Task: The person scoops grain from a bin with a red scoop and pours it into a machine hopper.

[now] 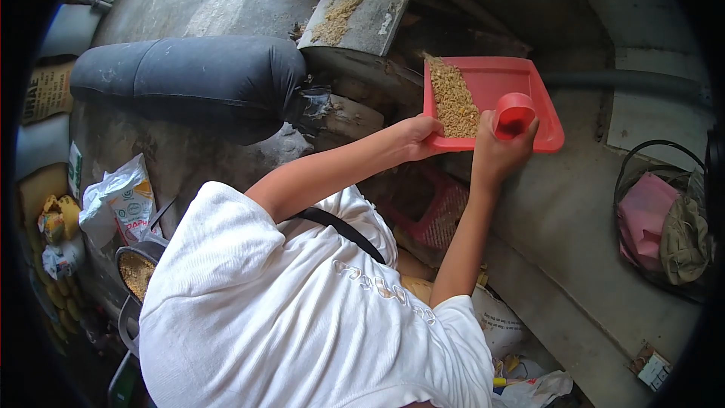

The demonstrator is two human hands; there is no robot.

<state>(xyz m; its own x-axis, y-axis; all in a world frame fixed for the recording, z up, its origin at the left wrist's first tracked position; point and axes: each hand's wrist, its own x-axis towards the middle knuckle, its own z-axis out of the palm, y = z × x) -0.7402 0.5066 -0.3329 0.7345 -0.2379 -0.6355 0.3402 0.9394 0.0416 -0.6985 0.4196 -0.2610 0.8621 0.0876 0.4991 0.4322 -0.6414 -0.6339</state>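
Observation:
A red dustpan [498,79] is held out in front of me. Brown, grain-like feed [455,106] lies heaped along its left side. My right hand [502,153] is closed around the pan's handle, whose round hollow end shows above the fist. At the pan's lower left edge, my left hand [420,138] pinches the rim, its fingertips partly hidden beneath. Left of the pan, more of the same loose feed [338,17] is spread on a pale curved slab [384,23]. Under my arms a red plastic crate-like piece [442,215] with a mesh surface is partly covered.
A long dark padded roll [189,79] lies to the left. Beside my left side stand a bucket of grain [136,273] and a crumpled white bag [121,200]. A dark basket with cloths [653,219] sits at right, and a grey pipe [627,83] runs behind it.

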